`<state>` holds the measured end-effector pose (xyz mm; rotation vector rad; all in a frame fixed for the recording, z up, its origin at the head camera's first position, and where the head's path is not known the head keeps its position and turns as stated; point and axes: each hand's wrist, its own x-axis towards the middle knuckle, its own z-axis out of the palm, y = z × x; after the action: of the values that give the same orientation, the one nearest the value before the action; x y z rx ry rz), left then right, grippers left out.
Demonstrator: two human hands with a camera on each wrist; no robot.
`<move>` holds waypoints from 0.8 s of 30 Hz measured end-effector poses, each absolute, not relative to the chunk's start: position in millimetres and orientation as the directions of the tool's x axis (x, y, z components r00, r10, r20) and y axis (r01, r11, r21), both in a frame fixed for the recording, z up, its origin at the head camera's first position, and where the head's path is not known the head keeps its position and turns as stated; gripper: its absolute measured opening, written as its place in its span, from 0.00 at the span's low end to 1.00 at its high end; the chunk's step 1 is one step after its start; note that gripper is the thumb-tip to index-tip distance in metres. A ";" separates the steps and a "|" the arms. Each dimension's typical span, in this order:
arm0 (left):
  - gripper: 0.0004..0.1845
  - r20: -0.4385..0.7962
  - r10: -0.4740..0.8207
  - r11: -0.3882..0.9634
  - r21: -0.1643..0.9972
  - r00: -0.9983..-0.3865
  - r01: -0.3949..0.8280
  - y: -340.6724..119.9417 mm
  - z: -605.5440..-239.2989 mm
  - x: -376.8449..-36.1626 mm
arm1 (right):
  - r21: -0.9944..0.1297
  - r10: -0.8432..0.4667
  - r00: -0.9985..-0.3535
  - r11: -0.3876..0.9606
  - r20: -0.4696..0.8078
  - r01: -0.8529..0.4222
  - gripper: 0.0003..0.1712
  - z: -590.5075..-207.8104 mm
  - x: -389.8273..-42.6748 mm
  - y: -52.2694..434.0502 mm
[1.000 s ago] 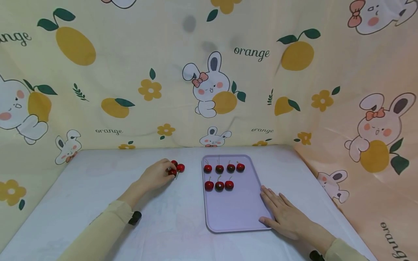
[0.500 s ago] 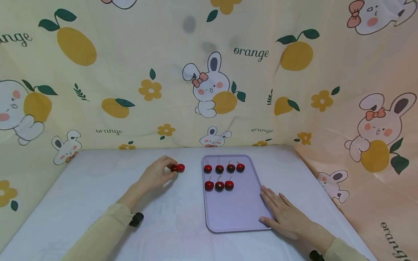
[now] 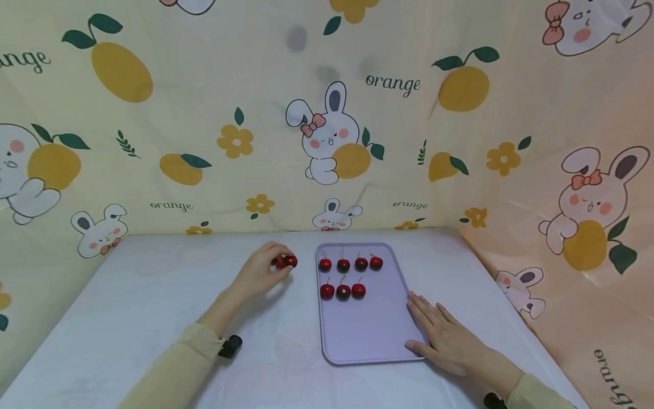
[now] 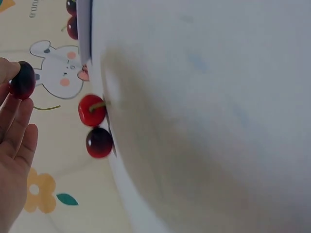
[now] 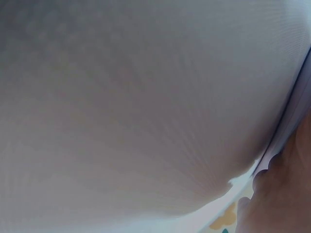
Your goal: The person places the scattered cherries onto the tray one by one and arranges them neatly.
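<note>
My left hand (image 3: 268, 267) pinches a dark red cherry (image 4: 22, 80) at its fingertips, just left of the lilac tray (image 3: 368, 329). Two more cherries (image 4: 95, 126) lie on the white table close to that hand. In the head view, red cherries (image 3: 290, 261) show at the fingertips, partly hidden by the fingers. The tray holds several cherries (image 3: 343, 291) in two rows at its far end. My right hand (image 3: 444, 338) lies flat, fingers straight, against the tray's right front edge and holds nothing.
The table (image 3: 153, 295) is covered in white cloth. A yellow curtain with rabbits and oranges (image 3: 327, 130) closes it in at the back and on both sides. The right wrist view shows only blurred cloth and the tray edge (image 5: 291, 121).
My left hand has moved right towards the tray with a cherry in its fingertips. The right hand and the tray have stayed put.
</note>
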<state>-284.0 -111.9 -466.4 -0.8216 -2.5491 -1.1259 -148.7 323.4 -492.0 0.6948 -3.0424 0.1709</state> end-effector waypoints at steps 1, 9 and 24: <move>0.15 0.426 0.395 0.540 0.609 -0.814 0.581 -109.1 -466.4 -283.3 | -0.103 -0.431 -0.902 0.896 0.039 -0.432 0.51 -492.1 -148.6 323.2; 0.14 0.471 0.385 0.488 0.627 -0.794 0.608 -84.9 -469.6 -282.4 | -0.100 -0.432 -0.901 0.895 0.041 -0.434 0.51 -493.0 -148.9 322.7; 0.15 0.437 0.441 0.393 0.691 -0.784 0.607 -27.7 -468.4 -282.3 | -0.105 -0.431 -0.901 0.895 0.043 -0.433 0.51 -495.1 -149.8 323.7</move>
<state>-282.3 -27.7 -468.4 -0.9376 -2.4636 -1.3417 -149.8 323.7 -495.1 0.6934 -3.0403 0.1742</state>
